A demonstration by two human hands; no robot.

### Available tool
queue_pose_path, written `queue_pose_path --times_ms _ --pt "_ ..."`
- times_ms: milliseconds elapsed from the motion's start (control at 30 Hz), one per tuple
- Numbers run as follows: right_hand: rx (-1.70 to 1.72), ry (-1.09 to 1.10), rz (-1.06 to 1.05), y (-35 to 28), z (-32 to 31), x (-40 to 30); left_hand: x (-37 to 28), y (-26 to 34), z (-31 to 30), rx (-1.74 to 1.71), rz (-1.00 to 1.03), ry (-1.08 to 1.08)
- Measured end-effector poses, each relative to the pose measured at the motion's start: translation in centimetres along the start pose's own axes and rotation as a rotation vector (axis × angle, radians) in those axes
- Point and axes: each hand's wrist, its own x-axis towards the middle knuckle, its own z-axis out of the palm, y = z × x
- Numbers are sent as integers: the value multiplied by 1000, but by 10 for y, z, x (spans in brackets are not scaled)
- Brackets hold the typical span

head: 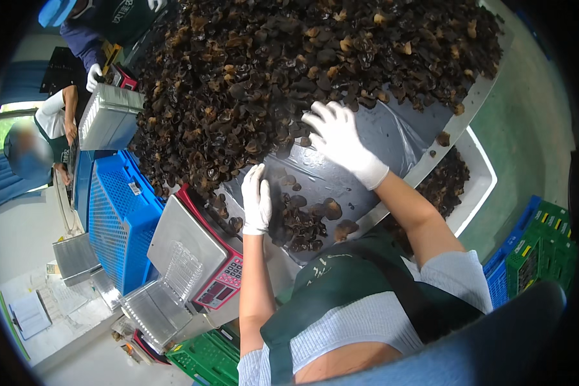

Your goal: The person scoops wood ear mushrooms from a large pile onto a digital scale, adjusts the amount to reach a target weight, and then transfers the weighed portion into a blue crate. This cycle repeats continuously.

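A large heap of dark brown wood ear mushrooms (289, 72) covers the far part of the worktable. My right hand (345, 144), in a white glove, spreads its fingers at the heap's near edge, above the grey plastic sheet (386, 130). My left hand (256, 200), also gloved, reaches forward with fingers extended beside the heap's lower left edge; nothing shows in its grasp. Between my hands and my apron, a small cluster of mushrooms (306, 224) lies on the sheet.
Left of me is a red-trimmed weighing scale (188, 251) with a clear plastic container (183, 270) on its plate. Beyond it stands a blue crate (120, 217) and stacked clear boxes (111, 116). A white tub (480, 173) of mushrooms sits right. Two co-workers (53, 111) (106, 29) are at upper left.
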Motion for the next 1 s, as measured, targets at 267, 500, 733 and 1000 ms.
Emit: queue_pose_path --times_ms 267,500,733,1000 --pt "366 -429 -352 -33 -25 -59 41 17 20 52 -35 36" --pt "96 -53 -12 -4 3 -26 54 28 31 271 -12 23" --pt "569 -343 -518 -71 -18 -87 33 2 21 10 -88 196" --pt "675 -157 -81 -41 8 -10 -1 21 -14 -522 -501 216"
